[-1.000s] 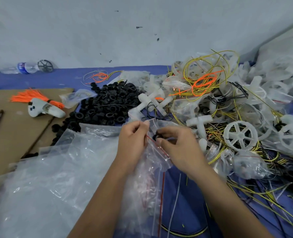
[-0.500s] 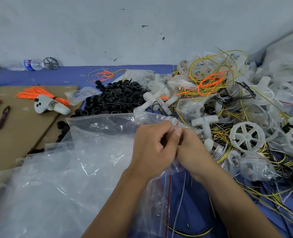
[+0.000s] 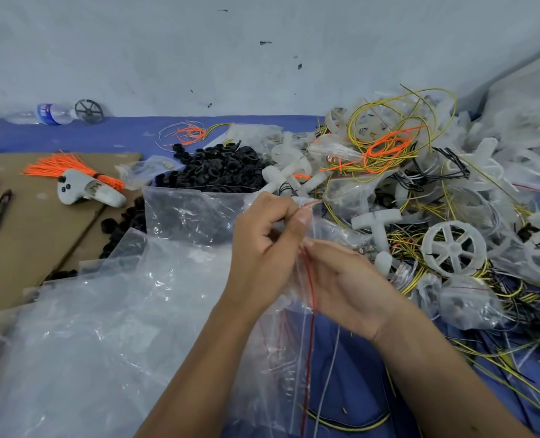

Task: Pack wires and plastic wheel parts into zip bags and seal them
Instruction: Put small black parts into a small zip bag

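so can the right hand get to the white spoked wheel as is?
Probably yes: the wheel lies exposed on top of the pile just right of the right hand, though that hand is busy holding the zip bag.

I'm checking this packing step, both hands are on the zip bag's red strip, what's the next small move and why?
Probably slide the pinch along the red zip strip to press it shut: the left hand and right hand both pinch the zip bag at that strip.
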